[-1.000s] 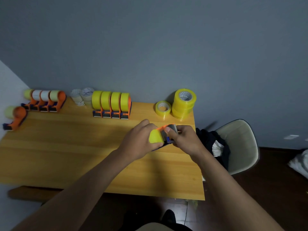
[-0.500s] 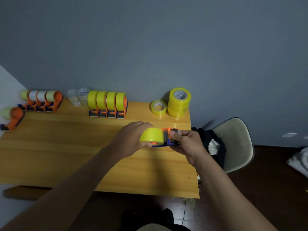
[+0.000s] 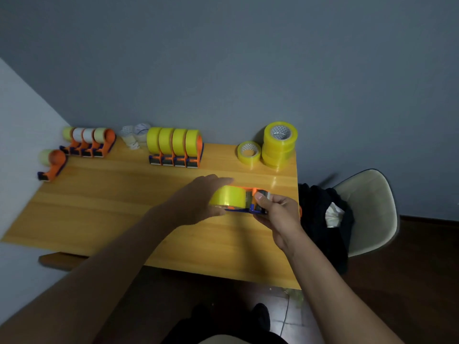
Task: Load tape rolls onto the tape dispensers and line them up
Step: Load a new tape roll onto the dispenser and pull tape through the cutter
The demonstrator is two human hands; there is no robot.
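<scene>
An orange and blue tape dispenser (image 3: 239,210) with a yellow tape roll (image 3: 228,199) on it is held just above the wooden table (image 3: 104,207). My left hand (image 3: 196,201) holds the roll, fingers over its top and thumb beneath. My right hand (image 3: 279,213) grips the dispenser's front end, thumb on top. Behind stands a row of loaded dispensers with yellow rolls (image 3: 175,147). A stack of loose yellow rolls (image 3: 279,145) and a single roll (image 3: 249,152) sit at the back right.
At the back left stands a row of dispensers with pale rolls (image 3: 88,141), and one more dispenser (image 3: 52,163) by the left wall. Clear rolls (image 3: 135,137) lie between the rows. A chair (image 3: 370,209) with dark clothes (image 3: 320,214) stands right of the table.
The dispenser has turned in my hands so the roll's broad side faces up. My left fingers have spread over the roll's top. My right hand keeps its hold on the front end.
</scene>
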